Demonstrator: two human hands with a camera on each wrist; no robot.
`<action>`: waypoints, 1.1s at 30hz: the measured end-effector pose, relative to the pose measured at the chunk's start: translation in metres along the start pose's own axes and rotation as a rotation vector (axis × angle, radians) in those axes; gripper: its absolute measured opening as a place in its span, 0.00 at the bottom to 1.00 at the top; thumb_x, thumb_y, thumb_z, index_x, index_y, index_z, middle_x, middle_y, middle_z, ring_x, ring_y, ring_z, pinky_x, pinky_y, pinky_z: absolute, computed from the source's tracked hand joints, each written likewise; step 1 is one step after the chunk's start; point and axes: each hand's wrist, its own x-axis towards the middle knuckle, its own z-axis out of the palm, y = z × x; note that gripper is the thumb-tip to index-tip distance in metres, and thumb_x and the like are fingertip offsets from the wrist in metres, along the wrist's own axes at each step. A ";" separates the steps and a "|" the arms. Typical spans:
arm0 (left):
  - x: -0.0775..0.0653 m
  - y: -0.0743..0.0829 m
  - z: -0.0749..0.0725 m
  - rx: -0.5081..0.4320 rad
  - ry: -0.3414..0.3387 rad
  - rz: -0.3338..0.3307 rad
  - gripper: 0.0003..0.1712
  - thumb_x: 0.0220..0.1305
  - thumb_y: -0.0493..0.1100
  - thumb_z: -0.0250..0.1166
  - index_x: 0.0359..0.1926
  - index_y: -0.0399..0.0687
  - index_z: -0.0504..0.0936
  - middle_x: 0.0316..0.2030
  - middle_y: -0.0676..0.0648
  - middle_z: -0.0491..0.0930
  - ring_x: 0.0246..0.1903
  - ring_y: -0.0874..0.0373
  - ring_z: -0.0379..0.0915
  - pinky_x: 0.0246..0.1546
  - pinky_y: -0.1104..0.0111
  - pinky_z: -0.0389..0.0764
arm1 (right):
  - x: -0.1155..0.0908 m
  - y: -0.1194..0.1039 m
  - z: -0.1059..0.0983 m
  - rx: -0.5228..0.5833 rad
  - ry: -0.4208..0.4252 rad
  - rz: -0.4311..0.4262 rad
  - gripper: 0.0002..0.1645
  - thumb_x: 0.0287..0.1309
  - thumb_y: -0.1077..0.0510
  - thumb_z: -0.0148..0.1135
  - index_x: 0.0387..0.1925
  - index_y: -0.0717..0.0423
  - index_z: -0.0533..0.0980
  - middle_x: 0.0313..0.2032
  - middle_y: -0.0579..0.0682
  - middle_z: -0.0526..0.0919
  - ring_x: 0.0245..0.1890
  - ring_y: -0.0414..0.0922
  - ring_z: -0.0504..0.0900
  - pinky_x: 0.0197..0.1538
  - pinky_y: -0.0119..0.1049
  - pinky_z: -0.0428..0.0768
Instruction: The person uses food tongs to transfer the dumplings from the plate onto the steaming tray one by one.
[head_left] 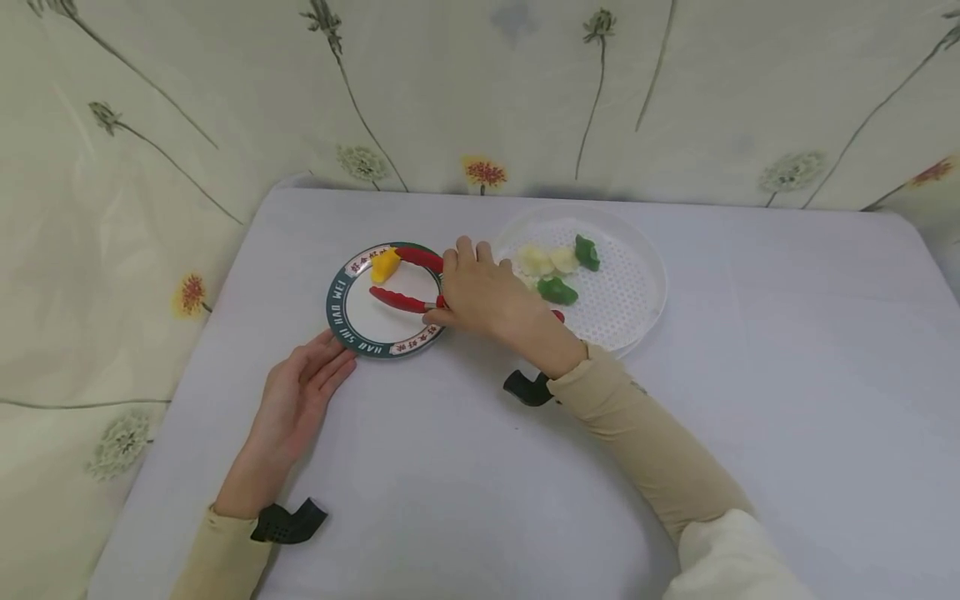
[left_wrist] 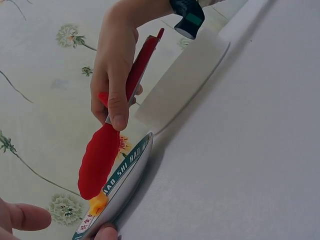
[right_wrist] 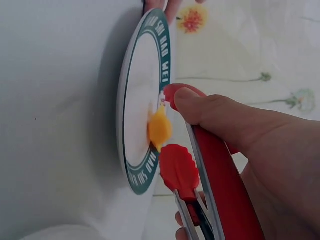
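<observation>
My right hand (head_left: 491,296) grips a pair of red kitchen tongs (head_left: 399,299) over a white plate with a green lettered rim (head_left: 337,304). The tongs' two scalloped tips are spread apart. A yellow food piece (head_left: 385,267), shaped like a chunk of pepper, lies at the plate's far left side, right by the upper tip; in the right wrist view the yellow piece (right_wrist: 160,127) sits on the plate near the rim. At the plate's near left edge, my left hand (head_left: 296,396) touches the rim with extended fingers, palm turned up.
Right of the plate stands a round white perforated tray (head_left: 626,292), partly behind my right hand. It holds green pieces (head_left: 557,291) and pale yellow pieces (head_left: 536,260). A white cloth (head_left: 465,483) covers the table, with a flowered backdrop (head_left: 450,92) beyond its far edge.
</observation>
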 end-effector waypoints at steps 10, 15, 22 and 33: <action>0.001 -0.003 -0.001 -0.003 0.000 0.003 0.33 0.89 0.48 0.42 0.86 0.44 0.52 0.83 0.43 0.59 0.77 0.55 0.65 0.76 0.73 0.73 | 0.012 -0.007 0.004 -0.006 0.024 0.030 0.51 0.69 0.29 0.66 0.66 0.70 0.69 0.57 0.62 0.74 0.56 0.57 0.75 0.57 0.55 0.90; 0.002 -0.003 -0.002 -0.004 -0.012 0.015 0.33 0.89 0.47 0.40 0.86 0.43 0.51 0.84 0.42 0.58 0.78 0.54 0.64 0.77 0.72 0.72 | 0.017 -0.010 0.006 0.001 0.021 0.059 0.51 0.68 0.28 0.65 0.67 0.70 0.69 0.57 0.62 0.73 0.56 0.57 0.74 0.58 0.56 0.89; 0.003 -0.002 -0.004 -0.010 -0.010 0.011 0.33 0.89 0.47 0.41 0.87 0.43 0.51 0.84 0.42 0.58 0.79 0.53 0.63 0.77 0.71 0.72 | 0.021 -0.014 0.013 -0.081 0.064 0.049 0.51 0.70 0.28 0.63 0.68 0.70 0.69 0.57 0.61 0.73 0.56 0.56 0.74 0.61 0.55 0.89; 0.004 -0.003 -0.005 -0.007 -0.013 0.018 0.33 0.89 0.47 0.41 0.86 0.43 0.51 0.84 0.41 0.57 0.80 0.52 0.62 0.79 0.70 0.70 | 0.023 -0.015 0.016 -0.083 0.057 0.025 0.48 0.72 0.32 0.64 0.71 0.66 0.67 0.60 0.60 0.73 0.57 0.56 0.75 0.60 0.53 0.88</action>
